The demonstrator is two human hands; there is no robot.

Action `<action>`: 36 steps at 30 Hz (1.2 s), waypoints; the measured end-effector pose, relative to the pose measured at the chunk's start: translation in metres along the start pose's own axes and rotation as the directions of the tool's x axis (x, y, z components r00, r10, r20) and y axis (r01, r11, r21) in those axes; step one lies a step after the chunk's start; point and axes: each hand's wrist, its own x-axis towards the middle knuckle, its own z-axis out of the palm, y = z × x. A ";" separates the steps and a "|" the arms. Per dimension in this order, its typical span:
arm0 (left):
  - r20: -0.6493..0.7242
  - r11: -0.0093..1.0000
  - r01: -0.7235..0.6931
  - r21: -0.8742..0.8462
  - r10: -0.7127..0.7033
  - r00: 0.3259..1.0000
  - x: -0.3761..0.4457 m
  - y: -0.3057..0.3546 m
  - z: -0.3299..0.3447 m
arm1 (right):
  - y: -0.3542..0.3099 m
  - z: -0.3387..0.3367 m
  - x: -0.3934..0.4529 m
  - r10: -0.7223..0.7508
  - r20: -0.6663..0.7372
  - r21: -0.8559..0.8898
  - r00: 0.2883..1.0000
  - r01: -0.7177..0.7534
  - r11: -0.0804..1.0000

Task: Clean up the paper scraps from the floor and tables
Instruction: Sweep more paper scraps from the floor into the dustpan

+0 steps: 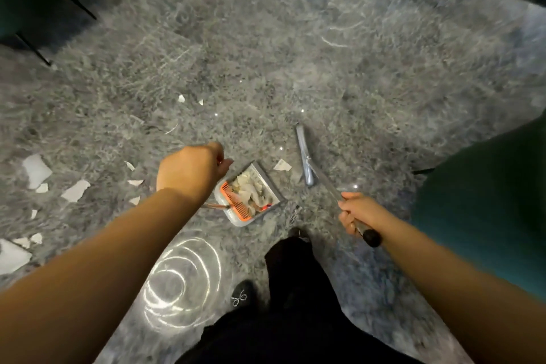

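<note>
A grey dustpan [273, 186] with an orange comb edge stands on the shaggy grey rug [295, 53], filled with white paper scraps [251, 186]. My left hand [190, 170] is curled in a fist just left of and above it, and a short piece of the pan's long handle [214, 206] shows below the wrist. My right hand [356, 213] grips the broom stick near its black end. The broom head [304, 154] rests on the rug right of the pan. One scrap [282, 165] lies between pan and broom. More scraps [75, 190] lie at the left.
A teal chair [487, 201] stands close at the right. A dark chair with thin black legs [32, 47] is at the upper left. My black trouser legs [295, 289] and a shoe [242, 295] are at the bottom. Small scraps [180, 98] dot the rug farther out.
</note>
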 end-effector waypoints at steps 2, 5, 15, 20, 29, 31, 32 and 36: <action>0.026 1.000 0.015 0.012 -0.015 1.000 0.024 0.016 -0.001 | -0.025 -0.006 0.019 0.008 -0.002 -0.048 1.000 -0.008 0.999; 0.052 0.999 0.039 0.006 -0.040 0.998 0.058 0.035 -0.002 | -0.059 -0.014 0.046 0.021 0.030 -0.109 0.999 -0.018 0.994; 0.039 0.992 0.119 0.040 -0.121 0.992 0.092 0.022 -0.005 | -0.113 -0.002 0.089 0.162 0.151 -0.396 0.975 -0.090 0.914; 0.019 0.992 0.120 0.041 -0.121 0.993 0.092 0.030 -0.003 | -0.109 0.010 0.081 0.283 0.223 -0.529 0.933 -0.128 0.839; -0.042 0.983 0.181 -0.029 -0.182 0.982 0.048 0.013 -0.002 | -0.105 0.026 0.052 0.289 0.274 -0.582 0.917 -0.081 0.809; -0.045 0.966 0.254 -0.055 -0.256 0.966 0.027 0.003 -0.002 | -0.104 0.036 0.044 0.268 0.286 -0.614 0.920 -0.038 0.788; -0.049 0.953 0.295 -0.075 -0.299 0.953 0.014 -0.002 -0.001 | -0.104 0.041 0.041 0.258 0.294 -0.630 0.920 -0.016 0.776; -0.076 0.861 0.475 -0.181 -0.494 0.866 -0.037 -0.026 0.001 | -0.103 0.069 0.024 0.237 0.298 -0.657 0.925 0.019 0.754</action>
